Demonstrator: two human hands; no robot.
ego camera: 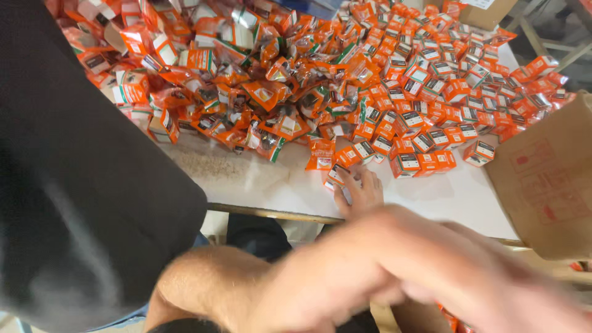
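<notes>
A: Head view, one frame. The desk (259, 179) carries a wide heap of small orange cartons (425, 117) across its far half, tidier and squarer on the right, crumpled and flattened (246, 92) on the left.

B: Hands?

A: One hand (361, 194) lies flat at the near desk edge, fingers spread over one orange carton (338, 174) at the near fringe of the heap; grip wide, pressing rather than closing. Which hand it is I judge as the left. The other hand (401, 277) sweeps across the near foreground, badly blurred; I cannot tell its grip.

B: Anything else?

A: A brown cardboard box (546, 179) stands at the right edge; its contents are hidden.

B: Progress?

A: My judgement: early to middling. Most cartons are loose on the desk; how many are handled is not visible.
</notes>
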